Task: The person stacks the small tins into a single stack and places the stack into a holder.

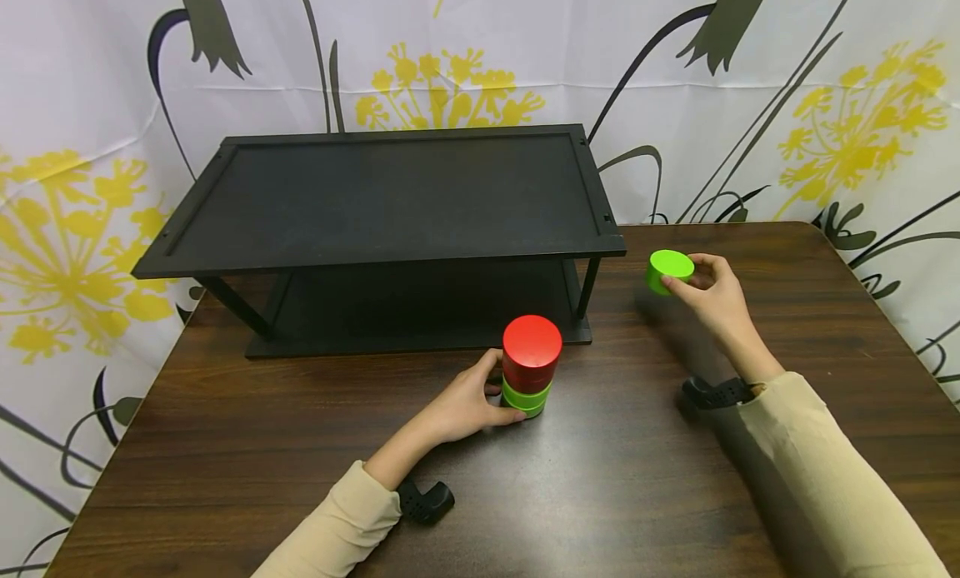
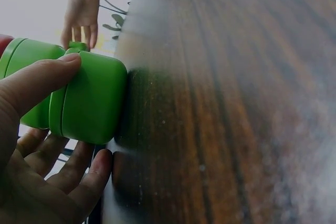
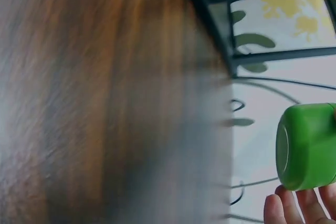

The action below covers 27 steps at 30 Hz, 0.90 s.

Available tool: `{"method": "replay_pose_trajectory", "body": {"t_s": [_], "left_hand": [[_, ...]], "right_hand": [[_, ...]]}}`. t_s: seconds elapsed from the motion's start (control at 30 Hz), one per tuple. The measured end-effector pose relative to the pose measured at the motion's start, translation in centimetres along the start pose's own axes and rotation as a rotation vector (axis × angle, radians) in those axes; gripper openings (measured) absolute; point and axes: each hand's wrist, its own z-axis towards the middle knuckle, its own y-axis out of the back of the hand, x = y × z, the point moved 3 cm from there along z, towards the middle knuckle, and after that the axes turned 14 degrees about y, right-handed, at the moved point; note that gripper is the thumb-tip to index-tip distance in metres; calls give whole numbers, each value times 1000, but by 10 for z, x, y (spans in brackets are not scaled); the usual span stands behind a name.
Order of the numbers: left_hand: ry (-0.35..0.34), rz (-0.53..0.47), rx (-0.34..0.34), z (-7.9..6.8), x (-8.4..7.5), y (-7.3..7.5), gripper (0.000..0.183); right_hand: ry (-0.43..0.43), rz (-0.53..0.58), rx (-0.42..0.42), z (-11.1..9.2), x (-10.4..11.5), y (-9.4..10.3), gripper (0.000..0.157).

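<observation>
In the head view, a stack with a red round container (image 1: pixel 532 349) on top and green round containers (image 1: pixel 525 400) below stands upright on the table. My left hand (image 1: pixel 461 405) holds the stack low down, thumb at the front and fingers behind. Close up in the left wrist view, the thumb lies across the lowest green container (image 2: pixel 97 95), whose base is right at the tabletop. To the right, my right hand (image 1: pixel 716 299) grips another green round container (image 1: pixel 669 270) above the table. Its rounded base shows in the right wrist view, fingertips (image 3: pixel 274 208) beneath it.
A black two-tier shelf (image 1: pixel 405 195) stands at the back left, its lower board just behind the stack. The brown wooden table (image 1: pixel 600 495) ends at a back edge against a flower-patterned curtain (image 1: pixel 570 53). Dark straps with small cameras sit on both wrists.
</observation>
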Motion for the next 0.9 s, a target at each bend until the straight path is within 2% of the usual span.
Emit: {"method": "replay_pose_trajectory", "body": {"t_s": [0.3,0.6,0.9], "left_hand": [[5,9,-6,0,0,0,66],[-1,16,-7,0,-1,0,65],[1,6,-1,0,-1,0,65]], "right_hand": [[56,66,-70,-5,26,5,60],[107,162,-104,-9,45,8,40],[138,305,-127,-19,70,14,38]]}}
